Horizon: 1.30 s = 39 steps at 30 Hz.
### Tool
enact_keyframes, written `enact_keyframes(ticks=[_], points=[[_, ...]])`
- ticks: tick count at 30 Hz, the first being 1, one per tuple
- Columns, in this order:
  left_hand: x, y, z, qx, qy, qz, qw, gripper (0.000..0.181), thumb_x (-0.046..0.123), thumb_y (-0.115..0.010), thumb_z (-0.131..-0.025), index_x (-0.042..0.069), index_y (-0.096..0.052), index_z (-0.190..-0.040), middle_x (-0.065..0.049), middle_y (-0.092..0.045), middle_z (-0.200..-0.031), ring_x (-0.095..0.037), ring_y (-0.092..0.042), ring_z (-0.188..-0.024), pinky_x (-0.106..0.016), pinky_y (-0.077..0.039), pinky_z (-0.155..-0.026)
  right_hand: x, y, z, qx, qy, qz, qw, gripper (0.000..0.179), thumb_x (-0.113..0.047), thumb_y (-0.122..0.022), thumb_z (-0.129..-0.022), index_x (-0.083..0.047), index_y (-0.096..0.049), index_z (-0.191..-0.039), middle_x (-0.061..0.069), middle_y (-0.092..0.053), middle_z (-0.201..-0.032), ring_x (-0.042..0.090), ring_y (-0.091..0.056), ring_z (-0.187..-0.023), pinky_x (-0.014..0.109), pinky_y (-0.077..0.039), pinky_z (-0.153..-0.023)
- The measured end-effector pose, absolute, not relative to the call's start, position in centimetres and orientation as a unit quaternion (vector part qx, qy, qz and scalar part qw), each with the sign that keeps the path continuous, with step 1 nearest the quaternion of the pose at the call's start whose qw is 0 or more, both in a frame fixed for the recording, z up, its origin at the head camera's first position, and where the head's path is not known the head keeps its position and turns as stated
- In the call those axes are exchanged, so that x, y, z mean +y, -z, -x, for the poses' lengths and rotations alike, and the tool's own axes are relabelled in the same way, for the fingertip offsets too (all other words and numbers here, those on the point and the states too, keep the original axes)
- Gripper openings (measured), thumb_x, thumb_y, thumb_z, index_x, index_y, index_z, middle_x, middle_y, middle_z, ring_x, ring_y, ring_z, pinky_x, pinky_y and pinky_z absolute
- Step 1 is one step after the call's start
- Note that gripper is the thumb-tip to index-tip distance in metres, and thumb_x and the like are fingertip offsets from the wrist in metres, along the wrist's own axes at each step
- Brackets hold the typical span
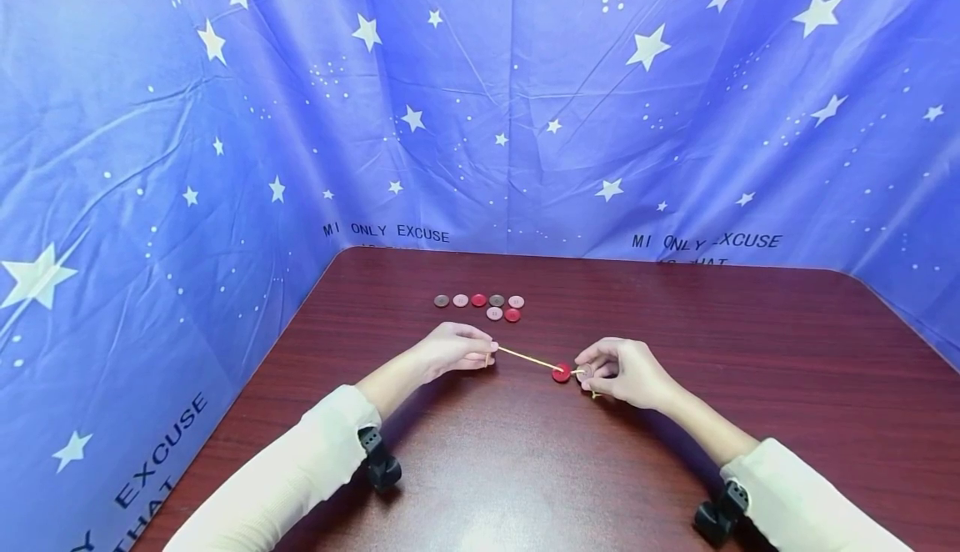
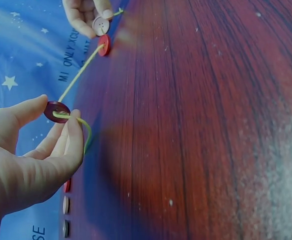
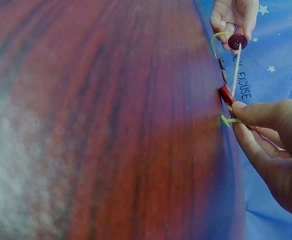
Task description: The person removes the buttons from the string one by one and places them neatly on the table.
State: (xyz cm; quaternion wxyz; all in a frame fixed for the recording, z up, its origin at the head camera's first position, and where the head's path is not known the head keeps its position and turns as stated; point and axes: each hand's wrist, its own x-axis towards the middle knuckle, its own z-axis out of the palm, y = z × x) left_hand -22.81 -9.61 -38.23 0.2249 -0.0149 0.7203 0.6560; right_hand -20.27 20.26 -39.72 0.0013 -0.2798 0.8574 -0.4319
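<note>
A yellow string (image 1: 528, 358) runs taut between the two hands. My left hand (image 1: 456, 348) pinches a dark maroon button (image 2: 50, 108) between thumb and fingers; the string passes through it, and a loose length curves down past the fingertips in the left wrist view. On the string near the other end sits a red button (image 1: 561, 374), tilted on edge. Right beside it, my right hand (image 1: 632, 373) pinches a pale pink button (image 2: 100, 25), also threaded. A knotted string end (image 3: 226, 120) sticks out past the right fingertips.
Several loose buttons lie flat on the dark red wooden table (image 1: 750, 352) beyond the left hand: a back row with a brown button (image 1: 441, 301) at its left end, and a pink button (image 1: 494, 314) and red button (image 1: 512, 316) in front. A blue star-printed curtain (image 1: 480, 60) surrounds the table.
</note>
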Motion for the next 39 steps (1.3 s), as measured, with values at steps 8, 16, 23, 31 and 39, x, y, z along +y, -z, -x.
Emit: enact_keyframes(ticks=[8, 16, 23, 31, 39], points=[[-10.5, 38.5, 22.9, 0.715, -0.662, 0.015, 0.223, 0.024, 0.009, -0.066, -0.089, -0.006, -0.063, -0.108, -0.006, -0.071, -0.088, -0.011, -0.068, -0.08, -0.03, -0.058, -0.087, 20.3, 39.7, 20.2, 0.862, 0.427, 0.272, 0.0, 0.027, 0.003, -0.08, -0.071, 0.003, -0.069, -0.096, 0.013, -0.071, -0.081, 0.002, -0.065, -0.069, 0.018, -0.057, -0.063], [-11.3, 38.6, 22.9, 0.715, -0.663, 0.02, 0.223, 0.028, 0.01, -0.065, -0.09, -0.006, -0.062, -0.112, -0.005, -0.072, -0.087, -0.01, -0.068, -0.079, -0.029, -0.058, -0.086, 20.4, 39.6, 20.2, 0.864, 0.424, 0.272, -0.006, 0.027, 0.004, -0.079, -0.071, 0.003, -0.069, -0.096, 0.012, -0.071, -0.081, 0.002, -0.065, -0.069, 0.018, -0.057, -0.063], [-11.9, 38.8, 23.0, 0.717, -0.661, 0.027, 0.221, 0.03, 0.011, -0.065, -0.09, -0.007, -0.061, -0.113, -0.004, -0.072, -0.087, -0.009, -0.068, -0.078, -0.025, -0.058, -0.082, 20.4, 39.6, 20.1, 0.864, 0.428, 0.266, -0.004, 0.027, 0.004, -0.079, -0.071, 0.004, -0.068, -0.096, 0.013, -0.07, -0.083, 0.002, -0.065, -0.07, 0.018, -0.057, -0.064], [-12.7, 38.9, 23.0, 0.723, -0.657, 0.037, 0.21, 0.031, 0.011, -0.065, -0.089, -0.007, -0.061, -0.114, -0.004, -0.072, -0.089, -0.009, -0.069, -0.08, -0.027, -0.058, -0.084, 20.5, 39.6, 20.1, 0.864, 0.425, 0.27, -0.003, 0.027, 0.005, -0.078, -0.071, 0.004, -0.068, -0.096, 0.014, -0.07, -0.083, 0.003, -0.065, -0.07, 0.019, -0.058, -0.064], [-13.6, 38.9, 23.1, 0.722, -0.66, 0.041, 0.206, 0.032, 0.01, -0.064, -0.09, -0.008, -0.059, -0.116, -0.003, -0.071, -0.088, -0.01, -0.069, -0.081, -0.028, -0.058, -0.085, 20.7, 39.6, 20.3, 0.863, 0.424, 0.275, -0.003, 0.027, 0.004, -0.079, -0.071, 0.003, -0.068, -0.096, 0.013, -0.071, -0.084, 0.001, -0.064, -0.071, 0.018, -0.058, -0.064]])
